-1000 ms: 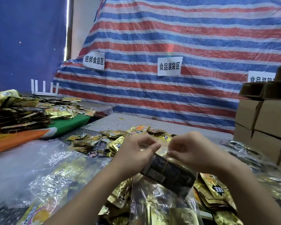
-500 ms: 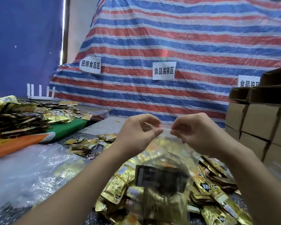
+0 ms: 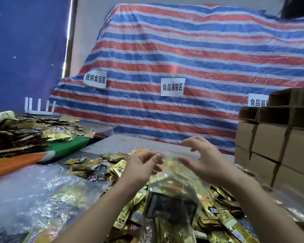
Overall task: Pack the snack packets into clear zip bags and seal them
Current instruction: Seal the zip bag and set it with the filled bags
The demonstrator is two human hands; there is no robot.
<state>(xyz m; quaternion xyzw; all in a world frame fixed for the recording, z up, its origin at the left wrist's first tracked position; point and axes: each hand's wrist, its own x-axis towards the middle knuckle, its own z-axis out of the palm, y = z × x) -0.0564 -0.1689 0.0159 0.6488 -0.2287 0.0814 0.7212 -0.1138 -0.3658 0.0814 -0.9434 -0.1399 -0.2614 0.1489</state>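
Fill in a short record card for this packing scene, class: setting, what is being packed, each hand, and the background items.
setting: table covered with loose gold snack packets
bag: clear zip bag upright between the hands, holding a dark packet and gold packets
left hand: fingers loosely curled at the bag's top edge; grip unclear
right hand: fingers spread and relaxed at the bag's top
background: striped tarp, cardboard boxes at right

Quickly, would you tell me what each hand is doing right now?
Left hand: pinches the top edge of the clear zip bag.
Right hand: open, fingers spread at the bag's top, gripping nothing clearly.
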